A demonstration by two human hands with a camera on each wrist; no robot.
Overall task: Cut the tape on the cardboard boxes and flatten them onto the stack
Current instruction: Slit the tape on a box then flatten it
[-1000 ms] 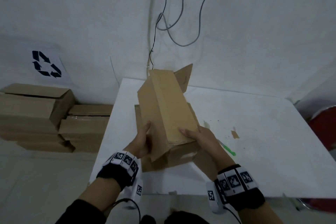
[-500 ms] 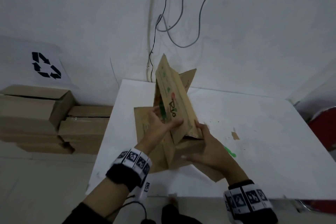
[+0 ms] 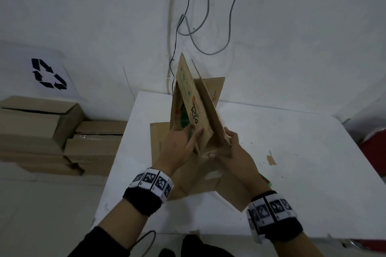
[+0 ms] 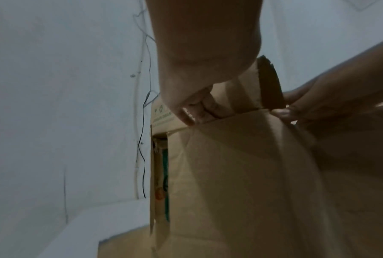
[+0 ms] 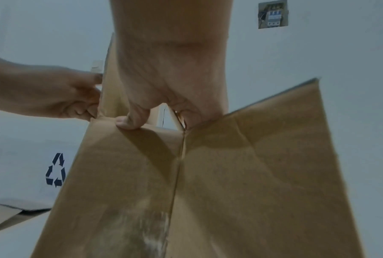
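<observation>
- On the floor at the far left, a stack of closed brown cardboard boxes (image 3: 39, 131) stands against the white wall, below a sheet with a black recycling symbol (image 3: 49, 74).
- The left hand (image 3: 179, 148) reaches forward and up from a forearm with a black wristband. Its fingers (image 4: 199, 109) are curled around the lower left edge of the half-collapsed brown cardboard box with green and red print (image 3: 193, 108), and the thumb lies on the printed panel.
- This box stands tilted on end above flattened brown cardboard sheets (image 3: 198, 177) that lie on the white tabletop (image 3: 302, 162).
- The right hand (image 3: 236, 152) comes in from the lower right. Its thumb (image 5: 133, 120) presses on the lower flap, and the other fingers go behind the right panel, so it grips the box.
- A small brown cardboard scrap (image 3: 271, 159) lies on the tabletop at the right.
</observation>
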